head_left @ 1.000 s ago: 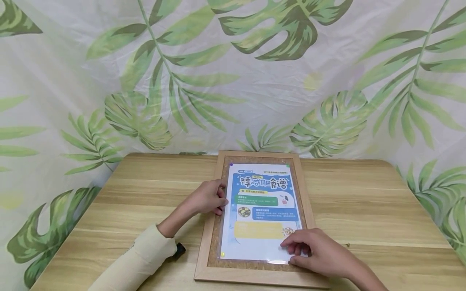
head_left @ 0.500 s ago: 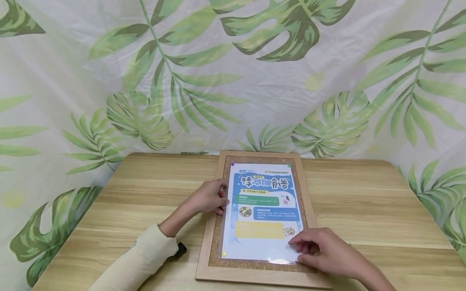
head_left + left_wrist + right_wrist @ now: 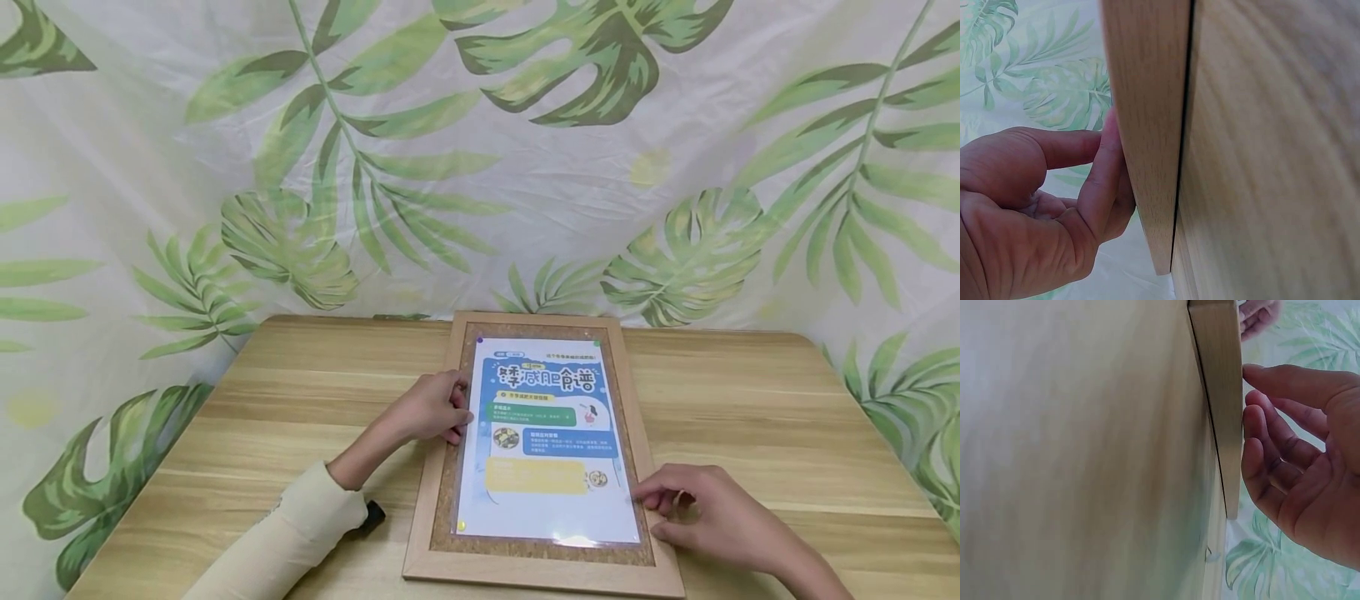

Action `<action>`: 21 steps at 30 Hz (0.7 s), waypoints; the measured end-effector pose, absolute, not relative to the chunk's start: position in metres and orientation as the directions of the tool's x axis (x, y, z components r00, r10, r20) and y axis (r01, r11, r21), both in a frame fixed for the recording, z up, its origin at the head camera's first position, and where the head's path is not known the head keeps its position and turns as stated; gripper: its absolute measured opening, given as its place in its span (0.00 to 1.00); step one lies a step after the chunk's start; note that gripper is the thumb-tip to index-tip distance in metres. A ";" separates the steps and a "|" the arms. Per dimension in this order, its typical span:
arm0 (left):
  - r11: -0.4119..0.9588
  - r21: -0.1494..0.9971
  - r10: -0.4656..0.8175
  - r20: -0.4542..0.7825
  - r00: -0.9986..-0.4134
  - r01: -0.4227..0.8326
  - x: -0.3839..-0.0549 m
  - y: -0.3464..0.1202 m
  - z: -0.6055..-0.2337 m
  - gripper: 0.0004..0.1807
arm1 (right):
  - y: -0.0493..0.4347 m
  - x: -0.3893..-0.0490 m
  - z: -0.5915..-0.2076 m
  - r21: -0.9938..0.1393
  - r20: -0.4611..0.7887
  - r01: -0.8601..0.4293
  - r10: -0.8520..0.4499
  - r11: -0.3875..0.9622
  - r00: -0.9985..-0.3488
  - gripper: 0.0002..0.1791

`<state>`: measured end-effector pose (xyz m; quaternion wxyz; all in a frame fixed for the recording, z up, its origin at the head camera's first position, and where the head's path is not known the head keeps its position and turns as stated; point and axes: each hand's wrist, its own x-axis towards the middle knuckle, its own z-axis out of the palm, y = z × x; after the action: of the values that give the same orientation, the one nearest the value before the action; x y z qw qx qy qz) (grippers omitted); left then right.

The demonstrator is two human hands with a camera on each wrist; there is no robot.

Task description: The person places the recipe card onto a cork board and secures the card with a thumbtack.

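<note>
A cork board with a pale wooden frame (image 3: 540,572) lies on the table. On it is a printed poster (image 3: 551,512) with blue, green and yellow panels and a glossy sheen. Coloured pushpins sit at its corners: a purple pushpin (image 3: 480,340), a green pushpin (image 3: 597,342) and a yellow pushpin (image 3: 461,526). My left hand (image 3: 431,406) rests on the left side of the board, bent fingertips by the poster's edge. At the lower right, my right hand (image 3: 705,512) has loosely bent fingers over the frame's right side, with thumb apart and nothing visible between them.
The wood-grain table (image 3: 750,400) spreads to both sides of the board. Behind it hangs a leaf-patterned curtain (image 3: 420,208). A small black object (image 3: 369,520) shows beside the left cuff, partly hidden by the sleeve.
My right hand has moved right, off the poster's lower right part to the frame's right side. My left hand, the board and the poster stay almost in place.
</note>
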<state>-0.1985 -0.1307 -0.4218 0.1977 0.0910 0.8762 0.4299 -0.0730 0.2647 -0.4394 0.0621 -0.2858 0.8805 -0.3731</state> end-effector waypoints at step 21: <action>0.610 0.792 0.334 -0.257 -0.907 0.001 -0.199 -0.131 -0.425 0.26 | 0.314 -0.077 -0.449 -0.600 0.128 -0.466 -0.497 0.650 -0.858 0.20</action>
<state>-0.1987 -0.1312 -0.4247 0.1934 0.0955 0.8762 0.4310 -0.0770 0.3143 -0.4486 0.0240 -0.2654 0.9079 -0.3237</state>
